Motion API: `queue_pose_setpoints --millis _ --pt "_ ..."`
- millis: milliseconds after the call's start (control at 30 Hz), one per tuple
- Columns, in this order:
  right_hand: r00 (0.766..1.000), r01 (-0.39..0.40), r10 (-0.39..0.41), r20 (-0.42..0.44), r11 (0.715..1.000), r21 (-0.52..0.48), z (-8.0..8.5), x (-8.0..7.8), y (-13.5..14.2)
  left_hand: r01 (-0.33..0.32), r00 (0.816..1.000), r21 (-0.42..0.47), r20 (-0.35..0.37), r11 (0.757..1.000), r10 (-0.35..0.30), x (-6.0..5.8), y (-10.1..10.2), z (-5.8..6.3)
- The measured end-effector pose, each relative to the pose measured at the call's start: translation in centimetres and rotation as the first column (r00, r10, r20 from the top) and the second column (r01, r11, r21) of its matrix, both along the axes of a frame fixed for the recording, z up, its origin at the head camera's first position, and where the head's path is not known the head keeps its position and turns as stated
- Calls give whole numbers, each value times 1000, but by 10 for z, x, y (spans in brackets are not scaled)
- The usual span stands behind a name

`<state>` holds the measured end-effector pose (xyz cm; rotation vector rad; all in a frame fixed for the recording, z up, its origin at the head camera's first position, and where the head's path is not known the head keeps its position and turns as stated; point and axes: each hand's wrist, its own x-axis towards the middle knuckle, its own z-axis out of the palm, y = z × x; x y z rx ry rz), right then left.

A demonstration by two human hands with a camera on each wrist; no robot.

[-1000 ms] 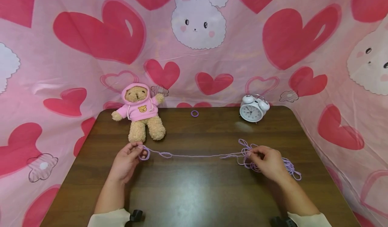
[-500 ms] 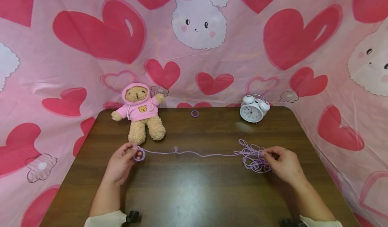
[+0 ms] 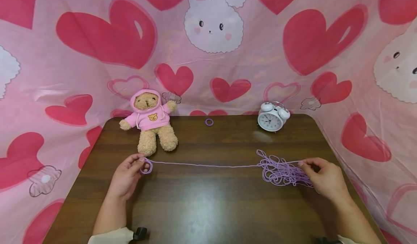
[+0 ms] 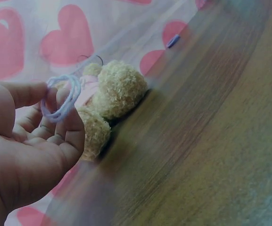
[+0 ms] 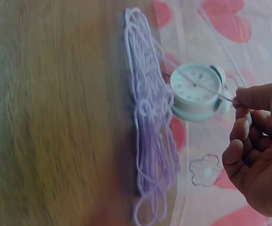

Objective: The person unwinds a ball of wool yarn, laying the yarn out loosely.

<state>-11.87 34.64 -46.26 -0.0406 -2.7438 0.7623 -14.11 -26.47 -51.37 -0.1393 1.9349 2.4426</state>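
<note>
A small coil of lilac yarn [image 4: 62, 99] is pinched between the thumb and fingers of my left hand [image 3: 127, 173], just in front of the teddy bear's feet. From that coil a strand [image 3: 208, 165] runs nearly straight across to the right. My right hand [image 3: 325, 177] pinches a strand of the same yarn between thumb and fingertips. Beneath and left of it, a loose, tangled heap of lilac yarn [image 3: 281, 171] lies on the table; the hand covers part of the heap's right end in the head view.
The teddy bear [image 3: 151, 119] in a pink hoodie leans at the back left of the brown table [image 3: 202, 200]. A purple ring [image 3: 209, 122] lies at the back middle. At the back right stands a white twin-bell alarm clock [image 3: 271, 117]. Pink heart-print cloth [image 3: 228, 66] surrounds the table.
My right hand has moved right, drawing a strand over the heap. My left hand has shifted slightly left with the coil. The strand between them, slack with a small loop before, is now nearly straight.
</note>
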Motion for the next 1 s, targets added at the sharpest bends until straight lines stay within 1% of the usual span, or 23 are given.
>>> queue_pose_setpoints --millis 133,333,467,633,767,1000 --pt "999 27 -27 29 1000 0 0 3 11 2 1000 8 1 1000 -2 1 -1 0" --pt "999 32 -31 18 999 -29 -5 6 27 2 1000 12 -6 1000 -2 2 -3 1" --pt "997 62 -61 38 998 -33 -5 9 34 0 1000 23 -22 1000 0 4 -3 0" --pt "993 94 -93 73 996 -9 -7 13 41 -3 1000 25 -22 1000 3 4 -3 1" --pt "990 101 -102 97 995 11 -11 15 49 0 1000 17 -14 1000 0 3 -4 2" --pt "989 88 -93 117 995 55 -23 16 63 -14 1000 9 -4 1000 14 2 -7 2"
